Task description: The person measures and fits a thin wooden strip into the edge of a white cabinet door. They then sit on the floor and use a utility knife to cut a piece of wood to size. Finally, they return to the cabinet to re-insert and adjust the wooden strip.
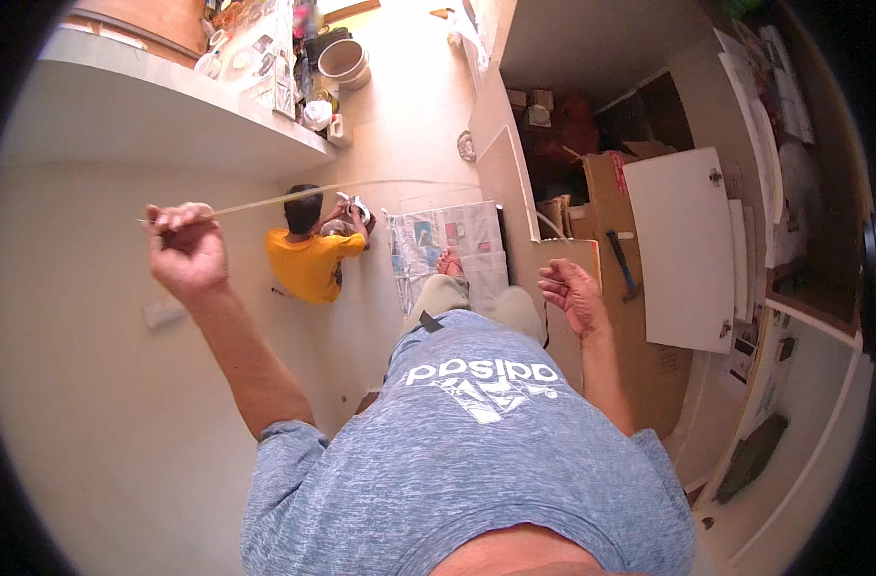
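My left hand (186, 252) is raised at the left, fingers closed on a long, thin, pale strip (265, 203). From there the strip bows across in front of me toward the cabinet (511, 182) on the right, growing faint near its edge. Beside that cabinet's open front is my right hand (574, 296), its fingers curled. Whether the strip's far end reaches it, or what lies within its fingers, I cannot make out. Below the strip, newspaper-like printed sheets (457, 230) cover a patch of floor, with my bare foot (450, 263) over them.
A person in a yellow shirt (308, 267) crouches by the left wall, handling something. Farther off stand a bucket (345, 63) and a white jug (339, 131). On the right are a cardboard panel (616, 216), a dark-handled hammer (622, 264) and a white door panel (683, 250).
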A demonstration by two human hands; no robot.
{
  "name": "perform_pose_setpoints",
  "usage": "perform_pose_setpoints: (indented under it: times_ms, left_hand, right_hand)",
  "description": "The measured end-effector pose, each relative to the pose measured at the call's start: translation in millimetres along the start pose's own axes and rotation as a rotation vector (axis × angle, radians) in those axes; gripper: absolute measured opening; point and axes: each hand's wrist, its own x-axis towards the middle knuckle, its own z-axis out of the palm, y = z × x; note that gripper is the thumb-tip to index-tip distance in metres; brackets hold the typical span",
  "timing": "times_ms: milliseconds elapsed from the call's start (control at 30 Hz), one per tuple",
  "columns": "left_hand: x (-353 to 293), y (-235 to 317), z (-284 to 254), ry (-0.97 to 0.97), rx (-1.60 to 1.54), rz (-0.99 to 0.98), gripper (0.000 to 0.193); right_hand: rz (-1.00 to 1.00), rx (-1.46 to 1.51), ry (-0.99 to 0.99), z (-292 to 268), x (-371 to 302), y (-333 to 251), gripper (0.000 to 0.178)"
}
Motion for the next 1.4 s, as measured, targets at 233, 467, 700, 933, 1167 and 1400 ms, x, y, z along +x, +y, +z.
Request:
perform_pose_setpoints:
  times_ms: [233,467,700,933,1167,1400]
  left_hand:
    - [52.2,-24.4,69.9,-0.279,0.075,-0.020,0.021]
    - [124.1,-90.6,88.3,-0.240,0.222,0.087,0.028]
    - [202.0,-174.0,81.5,-0.322,0.396,0.063,0.031]
    - [279.0,-262.2,61.9,-0.518,0.622,0.006,0.035]
    - [360.4,-313.3,51.6,-0.667,0.712,-0.234,0.035]
    - [465.3,-350.8,-22.0,-0.716,0.841,-0.392,0.032]
  right_hand:
    - [0.174,-0.491,0.024,8.2,63.3,6.5,0.027]
    - [0.119,-0.560,0.010,6.7,149.7,-27.7,0.023]
    - [-0.030,-0.588,0.029,-11.7,233.5,-78.8,0.027]
    - [-0.271,-1.008,0.282,-74.5,305.2,-165.0,0.029]
    - [-0.301,-1.134,0.502,-114.2,314.7,-268.3,0.040]
    - [-0.626,-1.218,0.742,-31.1,316.2,-284.7,0.034]
